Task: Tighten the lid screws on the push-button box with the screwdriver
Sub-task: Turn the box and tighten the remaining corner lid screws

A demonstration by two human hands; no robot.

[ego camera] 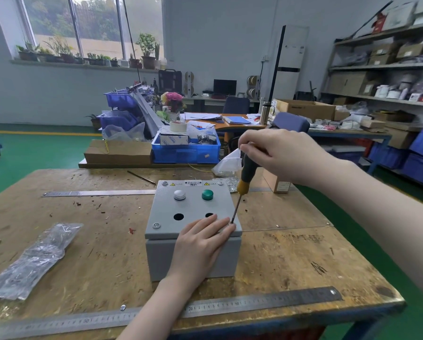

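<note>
On the wooden surface (279, 253), at 9 o'clock, lies a crinkly plastic bag (34, 261). A long steel ruler (254, 304) runs along the near edge at 6 o'clock. At the middle sits the grey push-button box (193, 231), with a white button (179, 194) and a green button (207, 194) on its lid. The left hand (200, 241) lies flat on the lid, its grip apart, fingers straight beside the corner screw (230, 223). At 2 o'clock, the right hand (279, 153) has its grip clamped on the screwdriver (244, 177), whose tip meets that screw.
</note>
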